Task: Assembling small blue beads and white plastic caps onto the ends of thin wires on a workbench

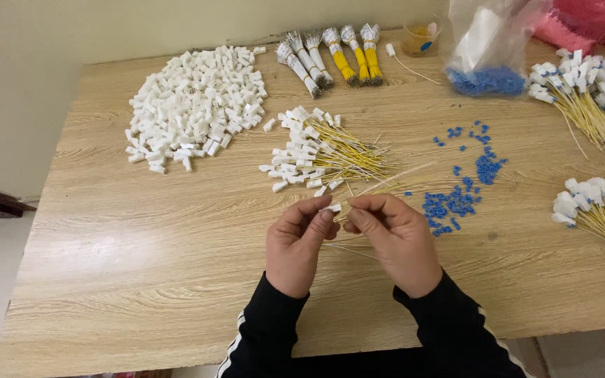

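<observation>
My left hand [297, 245] pinches a small white plastic connector [333, 208] between thumb and fingertips. My right hand [395, 238] meets it from the right and grips thin yellow wires [393, 178] that run up and to the right from the fingers. Both hands hover over the near middle of the wooden table [141, 266]. Just beyond them lies a heap of yellow wires with white connectors fitted [320, 154]. To the right of my right hand are scattered small blue pieces [451, 203].
A big pile of loose white connectors [194, 105] lies at the back left. Bundled wire bunches [334, 59] sit at the back centre beside a small cup [419, 38]. A plastic bag of blue pieces [488, 70] stands back right. Finished wire bundles [596, 91] fill the right edge.
</observation>
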